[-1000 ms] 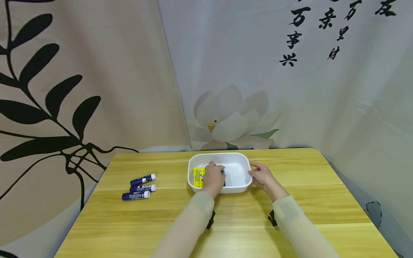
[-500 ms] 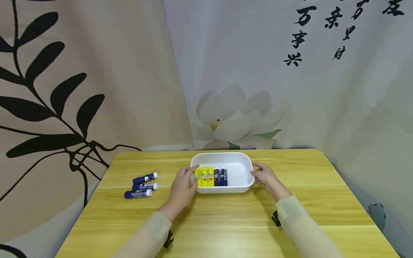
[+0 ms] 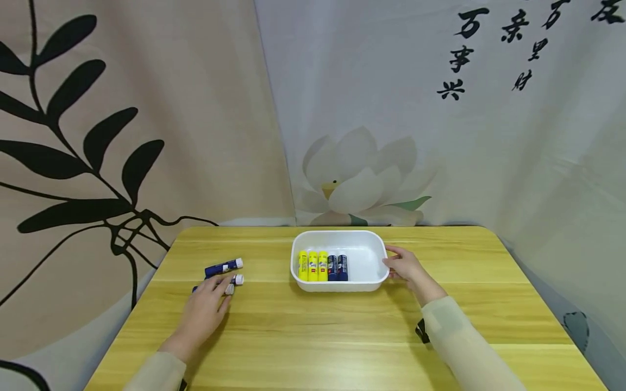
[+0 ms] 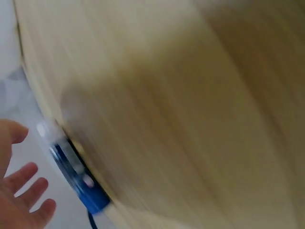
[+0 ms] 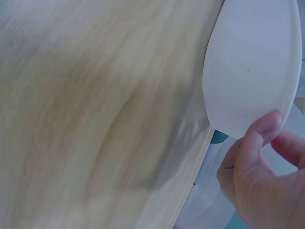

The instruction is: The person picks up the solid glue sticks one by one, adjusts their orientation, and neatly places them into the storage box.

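on a wooden table [image 3: 342,336], a white tray [image 3: 341,287] holds a row of three yellow tubes [image 3: 313,266] and two blue tubes [image 3: 337,268], side by side from its left end; the floor on its right side is bare. at the tray's right end, a right hand [image 3: 409,270] pinches the rim between thumb and fingers. well to the left of the tray lie three loose blue tubes with white caps pointing its way: a far tube [image 3: 223,268], a middle tube [image 3: 237,279] and a near tube [image 3: 229,289]. a left hand [image 3: 204,312] reaches over the last two, partly hiding them. its thumb and fingers are parted, fingers loosely bent, with no tube between them in the left wrist view; whether a fingertip touches one cannot be told.

to do this reach well, the left hand should probably settle on one tube only, thumb on one side and fingers on the other, near mid-body rather than on the cap. these tubes look round, so a sideways nudge could roll a neighbour. a light, steady pinch should keep the tray from sliding.
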`<action>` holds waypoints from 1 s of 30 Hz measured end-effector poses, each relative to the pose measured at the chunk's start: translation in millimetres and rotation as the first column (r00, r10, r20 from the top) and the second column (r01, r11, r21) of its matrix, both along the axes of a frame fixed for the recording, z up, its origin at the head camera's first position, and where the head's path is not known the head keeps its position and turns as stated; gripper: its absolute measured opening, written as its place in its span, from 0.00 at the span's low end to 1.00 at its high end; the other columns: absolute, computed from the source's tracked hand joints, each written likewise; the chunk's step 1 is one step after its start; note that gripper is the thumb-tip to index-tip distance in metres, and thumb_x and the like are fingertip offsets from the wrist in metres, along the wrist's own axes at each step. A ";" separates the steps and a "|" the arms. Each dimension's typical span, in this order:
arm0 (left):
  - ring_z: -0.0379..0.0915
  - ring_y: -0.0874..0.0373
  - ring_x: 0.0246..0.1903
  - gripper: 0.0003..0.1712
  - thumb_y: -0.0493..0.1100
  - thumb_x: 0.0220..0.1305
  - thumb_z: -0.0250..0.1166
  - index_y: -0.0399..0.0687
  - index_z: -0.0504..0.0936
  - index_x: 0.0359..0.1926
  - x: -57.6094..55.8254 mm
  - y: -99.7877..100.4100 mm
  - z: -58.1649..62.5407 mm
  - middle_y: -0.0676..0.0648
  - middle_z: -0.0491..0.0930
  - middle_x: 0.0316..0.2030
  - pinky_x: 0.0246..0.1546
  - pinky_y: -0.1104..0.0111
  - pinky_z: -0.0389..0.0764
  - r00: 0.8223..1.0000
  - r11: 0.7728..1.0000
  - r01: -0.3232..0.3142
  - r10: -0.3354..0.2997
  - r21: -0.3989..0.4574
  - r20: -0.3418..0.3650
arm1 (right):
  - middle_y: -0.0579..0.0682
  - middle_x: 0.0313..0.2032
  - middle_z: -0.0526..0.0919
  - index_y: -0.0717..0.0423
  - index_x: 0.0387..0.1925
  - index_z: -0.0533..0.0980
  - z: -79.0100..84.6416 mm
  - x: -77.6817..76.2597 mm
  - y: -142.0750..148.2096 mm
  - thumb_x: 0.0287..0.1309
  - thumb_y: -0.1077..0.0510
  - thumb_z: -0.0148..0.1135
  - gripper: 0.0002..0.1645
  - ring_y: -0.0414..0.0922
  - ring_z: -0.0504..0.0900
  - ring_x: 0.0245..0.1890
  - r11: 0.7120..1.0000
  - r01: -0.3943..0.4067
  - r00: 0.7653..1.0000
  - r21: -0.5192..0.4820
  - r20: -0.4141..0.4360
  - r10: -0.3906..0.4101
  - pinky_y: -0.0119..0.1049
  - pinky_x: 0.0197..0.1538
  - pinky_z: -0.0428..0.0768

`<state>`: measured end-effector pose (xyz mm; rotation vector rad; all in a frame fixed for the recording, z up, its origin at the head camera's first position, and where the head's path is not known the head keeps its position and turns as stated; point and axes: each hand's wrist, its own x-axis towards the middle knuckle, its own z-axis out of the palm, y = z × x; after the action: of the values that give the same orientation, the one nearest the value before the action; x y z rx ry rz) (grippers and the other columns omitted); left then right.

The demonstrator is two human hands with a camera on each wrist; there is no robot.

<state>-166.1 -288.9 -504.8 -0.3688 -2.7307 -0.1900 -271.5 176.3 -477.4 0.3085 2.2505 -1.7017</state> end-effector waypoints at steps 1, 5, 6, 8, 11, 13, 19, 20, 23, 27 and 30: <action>0.71 0.40 0.52 0.34 0.41 0.55 0.70 0.45 0.71 0.63 0.3 -5.6 -1.0 0.37 0.74 0.52 0.50 0.48 0.74 1.000 1.000 -0.011 0.012 -0.017 0.021 | 0.56 0.39 0.72 0.58 0.69 0.60 -0.2 -0.3 0.6 0.65 0.64 0.53 0.32 0.47 0.79 0.34 1.000 -0.002 1.000 0.001 0.002 0.002 0.36 0.37 0.81; 0.69 0.38 0.53 0.33 0.44 0.57 0.68 0.43 0.70 0.64 0.6 -21.5 -7.5 0.35 0.74 0.53 0.53 0.46 0.72 0.992 0.996 -0.049 0.057 -0.073 0.109 | 0.55 0.39 0.72 0.57 0.68 0.60 -1.4 -1.3 1.6 0.64 0.64 0.53 0.32 0.46 0.80 0.32 1.000 0.002 1.000 -0.005 0.004 -0.002 0.35 0.36 0.81; 0.69 0.39 0.53 0.33 0.44 0.57 0.68 0.43 0.71 0.63 -0.3 -24.4 -9.4 0.35 0.74 0.52 0.53 0.46 0.72 0.991 0.995 -0.051 0.061 -0.082 0.119 | 0.55 0.38 0.72 0.57 0.68 0.60 -1.7 -1.6 1.6 0.64 0.64 0.53 0.32 0.46 0.80 0.33 1.000 0.002 1.000 -0.008 0.004 -0.002 0.35 0.36 0.81; 0.71 0.41 0.49 0.30 0.42 0.56 0.68 0.43 0.74 0.61 -2.2 -27.8 -11.9 0.37 0.75 0.48 0.50 0.48 0.74 0.992 0.995 -0.045 0.054 -0.085 0.115 | 0.55 0.38 0.72 0.57 0.68 0.60 -1.9 -1.6 1.8 0.64 0.64 0.54 0.32 0.46 0.80 0.32 1.000 0.003 1.000 -0.015 0.001 -0.003 0.35 0.36 0.81; 0.72 0.46 0.41 0.26 0.39 0.55 0.69 0.42 0.78 0.56 -6.4 -29.1 -12.0 0.41 0.74 0.41 0.44 0.53 0.76 0.993 0.997 -0.022 0.030 -0.071 0.111 | 0.57 0.40 0.72 0.57 0.68 0.60 -1.3 -1.1 2.0 0.64 0.65 0.53 0.32 0.46 0.80 0.32 1.000 0.001 1.000 -0.018 0.001 -0.001 0.35 0.36 0.81; 0.70 0.50 0.37 0.23 0.37 0.54 0.69 0.42 0.80 0.53 -8.8 -29.2 -10.5 0.43 0.72 0.37 0.40 0.55 0.77 0.993 0.998 -0.002 0.010 -0.068 0.115 | 0.58 0.41 0.72 0.58 0.69 0.60 -0.6 -0.4 2.0 0.64 0.65 0.53 0.32 0.46 0.80 0.32 1.000 0.000 1.000 -0.023 0.001 0.000 0.35 0.36 0.81; 0.71 0.47 0.40 0.18 0.33 0.51 0.70 0.42 0.84 0.46 -12.7 -29.9 -6.4 0.42 0.75 0.41 0.43 0.54 0.78 0.990 0.993 0.058 -0.044 -0.103 0.133 | 0.57 0.40 0.72 0.58 0.69 0.59 -0.6 0.4 2.0 0.64 0.65 0.53 0.32 0.46 0.80 0.32 0.999 -0.001 1.000 -0.033 -0.002 0.000 0.32 0.33 0.80; 0.71 0.47 0.41 0.18 0.32 0.51 0.70 0.42 0.84 0.45 -12.8 -29.9 -5.8 0.43 0.77 0.42 0.43 0.54 0.78 0.990 0.991 0.065 -0.050 -0.114 0.132 | 0.57 0.40 0.72 0.58 0.69 0.59 -0.5 0.6 2.1 0.64 0.65 0.53 0.32 0.46 0.80 0.32 1.000 -0.001 1.000 -0.030 -0.002 0.000 0.32 0.33 0.80; 0.72 0.48 0.41 0.19 0.33 0.50 0.70 0.43 0.84 0.46 -12.8 -29.6 -2.9 0.44 0.80 0.41 0.44 0.55 0.78 0.990 0.985 0.072 -0.052 -0.155 0.130 | 0.57 0.40 0.72 0.58 0.69 0.59 -0.2 1.1 1.8 0.64 0.64 0.53 0.32 0.46 0.80 0.32 1.000 -0.001 1.000 -0.025 -0.005 0.001 0.33 0.34 0.80; 0.74 0.46 0.44 0.22 0.36 0.52 0.70 0.44 0.82 0.51 -12.5 -28.3 0.9 0.43 0.80 0.42 0.46 0.53 0.78 0.990 0.984 0.075 -0.054 -0.164 0.131 | 0.57 0.40 0.72 0.57 0.69 0.60 0.1 1.1 1.0 0.65 0.64 0.53 0.32 0.46 0.80 0.32 1.000 -0.002 1.000 -0.022 -0.003 0.002 0.35 0.35 0.81; 0.75 0.45 0.46 0.25 0.38 0.56 0.68 0.47 0.77 0.57 -12.3 -25.6 3.9 0.43 0.79 0.44 0.47 0.53 0.79 0.991 0.990 0.084 -0.071 -0.115 0.112 | 0.55 0.39 0.71 0.57 0.69 0.60 0.2 1.3 0.9 0.65 0.64 0.53 0.31 0.46 0.79 0.32 1.000 0.004 1.000 -0.020 0.005 -0.004 0.36 0.37 0.81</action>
<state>-178.4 -314.5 -500.9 -0.5125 -2.8438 -0.0688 -270.2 177.3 -477.2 0.3126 2.2291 -1.7233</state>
